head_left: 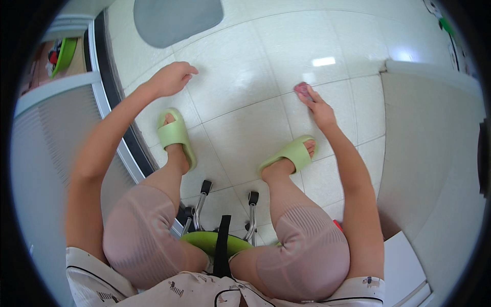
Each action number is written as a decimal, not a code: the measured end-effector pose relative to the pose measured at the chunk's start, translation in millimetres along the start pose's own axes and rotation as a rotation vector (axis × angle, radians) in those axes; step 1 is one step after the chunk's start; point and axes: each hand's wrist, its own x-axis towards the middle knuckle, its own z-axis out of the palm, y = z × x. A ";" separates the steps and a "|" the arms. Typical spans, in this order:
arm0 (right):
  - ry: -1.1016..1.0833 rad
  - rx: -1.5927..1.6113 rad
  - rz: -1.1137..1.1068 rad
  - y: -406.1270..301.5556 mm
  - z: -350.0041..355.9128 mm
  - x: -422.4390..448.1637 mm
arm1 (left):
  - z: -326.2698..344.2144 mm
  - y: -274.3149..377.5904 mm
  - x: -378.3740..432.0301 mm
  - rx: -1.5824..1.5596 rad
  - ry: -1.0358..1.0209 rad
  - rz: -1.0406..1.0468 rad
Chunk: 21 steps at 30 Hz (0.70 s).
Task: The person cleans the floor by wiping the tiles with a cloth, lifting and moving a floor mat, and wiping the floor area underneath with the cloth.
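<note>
My right hand point(321, 111) reaches down to the pale floor tiles point(245, 115) and grips a small pink, mottled object point(302, 89), maybe a folded cloth or a sponge. The fingers cover part of it, and it seems to rest against the floor. On the other side, my left hand point(173, 78) hangs over the tiles near the sliding door's track, fingers loosely curled with a small gap between thumb and forefinger. Nothing shows in it, though its palm is hidden. Below the hands are my feet in a left green slide sandal point(172, 132) and a right green slide sandal point(294, 151).
Under me is a green seat point(215, 241) with chrome legs point(252, 218) and black feet. A ribbed glass door point(76, 134) lies left, with a green basin point(66, 57) beyond it. A grey mat point(178, 23) is ahead; a pale panel point(422, 138) stands right.
</note>
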 end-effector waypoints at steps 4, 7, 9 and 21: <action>-0.003 -0.023 -0.078 -0.7 -15.7 -2.5 | 62.3 -21.4 -52.2 -0.295 0.074 -0.135; 0.160 0.019 0.034 -42.2 -15.8 5.5 | 99.7 -36.3 -81.8 -0.450 0.175 -0.278; 0.228 -0.033 0.083 -73.8 -0.8 8.9 | 120.1 -35.3 -89.8 -0.520 0.254 -0.306; -0.164 -0.018 -1.019 -206.1 112.5 -30.8 | 97.9 3.0 -80.3 -0.626 0.454 -0.384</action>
